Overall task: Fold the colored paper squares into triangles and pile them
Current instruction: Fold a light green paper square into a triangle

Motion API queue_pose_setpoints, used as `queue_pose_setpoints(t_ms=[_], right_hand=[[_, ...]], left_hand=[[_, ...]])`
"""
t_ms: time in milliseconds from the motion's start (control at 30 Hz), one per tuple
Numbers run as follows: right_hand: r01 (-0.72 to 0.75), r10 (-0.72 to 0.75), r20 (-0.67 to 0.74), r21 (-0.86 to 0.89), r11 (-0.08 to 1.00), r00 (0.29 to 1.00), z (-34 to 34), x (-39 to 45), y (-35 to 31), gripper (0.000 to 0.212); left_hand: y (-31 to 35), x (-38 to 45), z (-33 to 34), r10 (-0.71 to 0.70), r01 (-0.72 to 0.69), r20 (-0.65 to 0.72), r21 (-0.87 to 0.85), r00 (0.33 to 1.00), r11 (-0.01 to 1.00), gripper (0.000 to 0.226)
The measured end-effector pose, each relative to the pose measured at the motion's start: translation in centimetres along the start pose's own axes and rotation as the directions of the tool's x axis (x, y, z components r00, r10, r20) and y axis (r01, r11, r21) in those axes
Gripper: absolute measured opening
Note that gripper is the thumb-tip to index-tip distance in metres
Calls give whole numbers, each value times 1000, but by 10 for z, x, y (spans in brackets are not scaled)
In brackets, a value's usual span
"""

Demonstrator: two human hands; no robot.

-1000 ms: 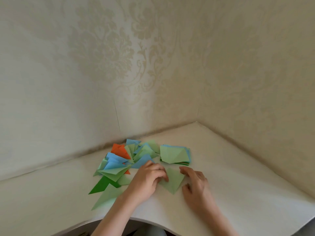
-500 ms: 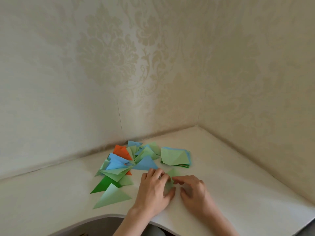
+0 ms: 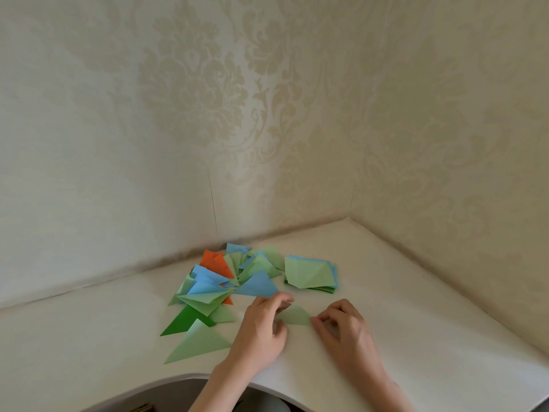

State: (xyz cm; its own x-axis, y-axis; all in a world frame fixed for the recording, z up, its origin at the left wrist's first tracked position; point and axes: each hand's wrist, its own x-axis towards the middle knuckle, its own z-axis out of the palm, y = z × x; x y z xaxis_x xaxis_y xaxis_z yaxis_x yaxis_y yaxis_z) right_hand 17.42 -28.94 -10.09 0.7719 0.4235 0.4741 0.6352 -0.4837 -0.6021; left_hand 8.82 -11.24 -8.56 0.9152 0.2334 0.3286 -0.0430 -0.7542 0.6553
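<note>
White tabletop [image 3: 416,292] carries a pale green triangle [image 3: 295,317], half hidden by the left hand [image 3: 261,328], both it and the right hand [image 3: 344,328] pinching its ends with curled fingers.

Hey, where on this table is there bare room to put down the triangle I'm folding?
Bare tabletop lies right of the square stack, toward the right wall, and left of the triangle pile, along the back wall. It is crowded between pile, stack and both hands, left hand and right hand, holding the light green triangle.

Both hands low, left [image 3: 261,324] and right [image 3: 344,328], fingers curled
</note>
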Motion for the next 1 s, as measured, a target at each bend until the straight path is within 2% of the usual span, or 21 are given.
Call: queue_pose_setpoints(t_ms=[67, 167, 267, 333, 400, 633, 833, 1000], right_hand=[[-21, 21, -8, -16, 1000, 1000, 3, 1, 1, 14], [-53, 52, -6, -67, 996, 999, 6, 5, -2, 19], [-98, 109, 35, -224, 970, 993, 12, 9, -9, 32], [-108, 116, 3, -323, 940, 993, 16, 9, -13, 37], [-116, 115, -22, -352, 929, 993, 20, 8, -16, 37], [-174, 173, -21, -209, 962, 985, 15, 9, -19, 29], [-212, 225, 93, -137, 968, 970, 8, 11, -16, 23], [-215, 232, 193, -103, 971, 954, 2, 15, -13, 19]], left_hand=[[1, 1, 4, -34, 34, -10, -51, 999, 998, 45], [-1, 4, 8, -48, 44, -59, -83, 997, 996, 37], [0, 6, 10, -60, 53, -92, -71, 994, 996, 33], [2, 6, 10, -74, 67, -102, -71, 992, 995, 34], [4, 7, 9, -94, 83, -115, -93, 989, 992, 38], [2, 8, 8, -138, 113, -137, -174, 981, 978, 37], [-4, 8, -2, -175, 143, -103, -260, 979, 955, 43], [-2, 8, -2, -187, 157, -107, -237, 977, 959, 52]])
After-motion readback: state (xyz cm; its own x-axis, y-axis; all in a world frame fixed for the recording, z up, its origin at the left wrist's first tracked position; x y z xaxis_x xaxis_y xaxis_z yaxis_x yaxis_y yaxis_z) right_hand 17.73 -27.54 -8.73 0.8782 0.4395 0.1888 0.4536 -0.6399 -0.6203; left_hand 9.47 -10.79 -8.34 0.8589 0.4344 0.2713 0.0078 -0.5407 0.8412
